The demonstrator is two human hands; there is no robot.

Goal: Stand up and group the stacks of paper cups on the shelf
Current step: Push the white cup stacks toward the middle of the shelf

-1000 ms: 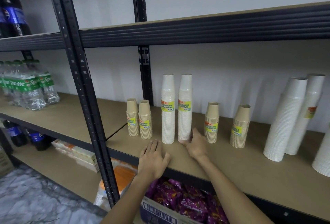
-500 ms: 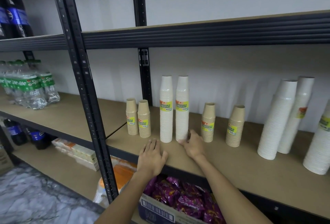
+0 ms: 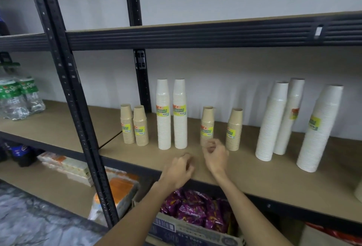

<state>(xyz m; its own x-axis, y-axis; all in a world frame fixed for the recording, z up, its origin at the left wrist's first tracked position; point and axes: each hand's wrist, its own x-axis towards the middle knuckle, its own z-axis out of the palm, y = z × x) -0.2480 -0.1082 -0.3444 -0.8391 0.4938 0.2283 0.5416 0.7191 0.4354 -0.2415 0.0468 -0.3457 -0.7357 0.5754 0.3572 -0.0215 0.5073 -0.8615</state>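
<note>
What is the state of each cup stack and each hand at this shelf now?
Left hand: fingers curled, holds nothing.
Right hand: fingers curled, blurred; contact with a stack unclear.
Left brown stacks: upright, side by side.
Tall white stacks: upright, side by side.
Third brown stack: upright, base partly hidden by right hand.
Fourth brown stack: upright, standing alone.
Wide white stacks: standing, two close together, one apart.

Cup-stack labels [image 3: 162, 110] read "POSABLE"; bottle labels [image 3: 29, 87] show "Spr"
</note>
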